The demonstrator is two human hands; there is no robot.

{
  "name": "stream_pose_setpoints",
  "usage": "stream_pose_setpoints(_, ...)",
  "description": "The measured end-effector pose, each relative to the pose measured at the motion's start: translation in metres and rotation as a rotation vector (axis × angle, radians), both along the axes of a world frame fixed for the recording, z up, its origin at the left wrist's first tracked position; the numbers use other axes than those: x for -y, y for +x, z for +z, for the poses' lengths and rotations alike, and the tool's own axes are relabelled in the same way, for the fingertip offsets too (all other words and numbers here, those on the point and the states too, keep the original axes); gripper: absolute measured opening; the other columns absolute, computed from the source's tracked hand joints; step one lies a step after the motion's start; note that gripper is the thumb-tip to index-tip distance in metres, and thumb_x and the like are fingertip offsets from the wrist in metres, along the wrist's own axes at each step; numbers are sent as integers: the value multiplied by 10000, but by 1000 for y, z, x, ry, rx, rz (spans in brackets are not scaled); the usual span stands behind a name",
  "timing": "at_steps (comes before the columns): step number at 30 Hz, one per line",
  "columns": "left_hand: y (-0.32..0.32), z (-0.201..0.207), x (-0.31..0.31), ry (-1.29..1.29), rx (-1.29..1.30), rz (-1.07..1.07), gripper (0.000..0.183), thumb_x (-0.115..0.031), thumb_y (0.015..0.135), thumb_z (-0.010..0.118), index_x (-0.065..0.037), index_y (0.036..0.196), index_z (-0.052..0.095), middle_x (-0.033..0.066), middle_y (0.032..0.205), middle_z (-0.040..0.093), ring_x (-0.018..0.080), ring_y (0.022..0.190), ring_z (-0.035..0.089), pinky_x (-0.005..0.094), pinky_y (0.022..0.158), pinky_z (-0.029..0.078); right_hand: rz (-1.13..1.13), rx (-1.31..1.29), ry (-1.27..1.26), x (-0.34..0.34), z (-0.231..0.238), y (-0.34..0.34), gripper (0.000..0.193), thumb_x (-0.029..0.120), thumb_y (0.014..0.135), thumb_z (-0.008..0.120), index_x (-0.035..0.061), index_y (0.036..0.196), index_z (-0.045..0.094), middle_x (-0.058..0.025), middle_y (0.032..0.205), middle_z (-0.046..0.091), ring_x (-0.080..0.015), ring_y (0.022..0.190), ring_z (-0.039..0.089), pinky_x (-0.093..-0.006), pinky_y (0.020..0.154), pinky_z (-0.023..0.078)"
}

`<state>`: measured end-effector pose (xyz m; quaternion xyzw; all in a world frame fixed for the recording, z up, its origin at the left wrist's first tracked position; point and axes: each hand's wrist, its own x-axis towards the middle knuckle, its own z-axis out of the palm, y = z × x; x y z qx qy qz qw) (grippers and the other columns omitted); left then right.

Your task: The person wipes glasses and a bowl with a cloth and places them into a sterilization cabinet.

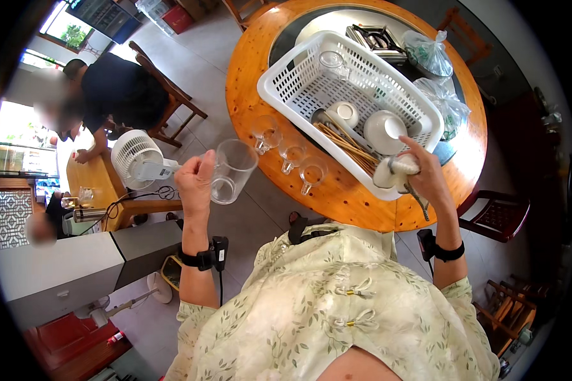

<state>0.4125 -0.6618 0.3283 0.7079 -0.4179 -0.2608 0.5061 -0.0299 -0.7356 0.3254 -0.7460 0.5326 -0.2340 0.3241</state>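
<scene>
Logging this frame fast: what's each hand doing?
Left hand: closed on a clear glass mug.
Right hand: closed on a white cloth.

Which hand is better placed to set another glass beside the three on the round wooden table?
Likely the left hand: it already holds a clear glass mug near the three small clear glasses. The right hand grips a balled white cloth.
</scene>
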Motion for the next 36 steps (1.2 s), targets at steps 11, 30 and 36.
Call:
stream_pose_setpoints(11,56,-186,-87,403,-879,400,276,-239,889,647,-76,685,558,22,598,534,141,529,535,270,654,543,-186,-248,-123,-23,-21,8,633,12,688,676,38,1289,480,-184,1201,551,-353,1077,534,-411,928,444)
stream_pose_setpoints(30,52,-228,-107,511,-1314,491,232,-376,911,592,-177,793,575,-23,790,602,153,791,587,293,635,392,-109,-431,-72,-87,-61,72,467,110,704,733,85,1150,598,-81,1217,592,-318,1003,566,-395,862,474)
stream_pose_setpoints(36,43,-205,-56,345,-1424,422,222,-316,909,586,-97,880,608,2,742,545,182,846,570,389,804,451,-177,-532,-363,-94,-45,81,475,137,725,727,81,1179,598,-90,1218,607,-308,1040,565,-388,882,467)
